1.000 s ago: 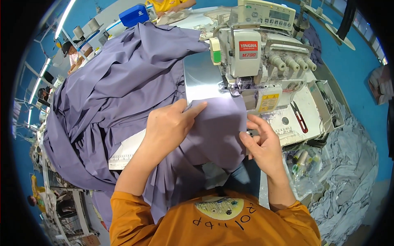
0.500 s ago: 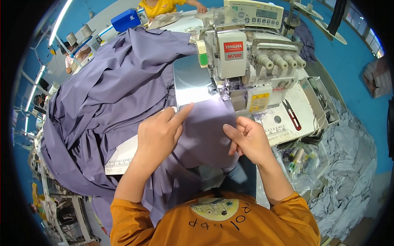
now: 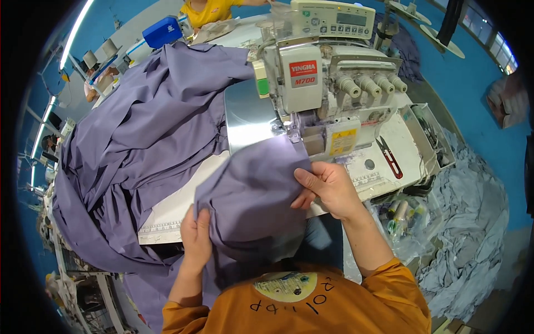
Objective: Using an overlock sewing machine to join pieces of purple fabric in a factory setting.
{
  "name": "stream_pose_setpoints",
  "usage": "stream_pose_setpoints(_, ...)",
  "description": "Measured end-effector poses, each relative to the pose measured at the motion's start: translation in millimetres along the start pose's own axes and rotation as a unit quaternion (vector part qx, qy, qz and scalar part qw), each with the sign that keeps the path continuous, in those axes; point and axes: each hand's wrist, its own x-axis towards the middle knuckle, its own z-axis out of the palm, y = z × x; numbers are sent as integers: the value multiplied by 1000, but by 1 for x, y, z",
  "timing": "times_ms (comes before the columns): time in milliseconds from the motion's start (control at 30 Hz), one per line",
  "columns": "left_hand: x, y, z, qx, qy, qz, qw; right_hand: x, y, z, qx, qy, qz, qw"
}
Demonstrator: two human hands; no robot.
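Observation:
A piece of purple fabric [image 3: 253, 192] runs from both my hands up to the overlock sewing machine [image 3: 303, 83], its far edge near the needle area. My left hand [image 3: 196, 231] is closed on the fabric's left edge, with the thumb on top and the other fingers partly hidden. On the right edge, close to the machine's front, my right hand [image 3: 328, 189] pinches the cloth between thumb and fingers. The shiny metal plate [image 3: 242, 122] left of the needle area is bare. Part of the fabric drapes over the table's front edge toward my lap.
A large heap of purple cloth [image 3: 150, 106] covers the left of the table. Red thread snips [image 3: 389, 158] lie right of the machine, beside a tray of small tools [image 3: 427, 133]. Grey cloth [image 3: 470, 222] is piled at the right. Across the table is a person in yellow [image 3: 208, 12].
My left hand has moved from beside the metal plate down and left, and now grips the fabric's left edge. The fabric's upper left part has come off the plate. My right hand keeps its pinch.

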Motion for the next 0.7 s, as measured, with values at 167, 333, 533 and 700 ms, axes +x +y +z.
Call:
stream_pose_setpoints(167, 37, 10, -2, -15, -15, 43, 999, -3, -2, 0, 23, -5, -3, 1000)
stream_pose_setpoints(333, 72, 30, -3, 51, -22, 50, 997, -4, -8, 2, 23, -2, -2, 1000)
stream_pose_setpoints(533, 118, 36, -4, 58, 12, 90, 994, -3, -7, 3, 24, 1, 7, 1000)
stream_pose_setpoints(700, 157, 45, -8, 104, 12, 113, 988, -3, -5, 2, 20, 0, 5, 1000)
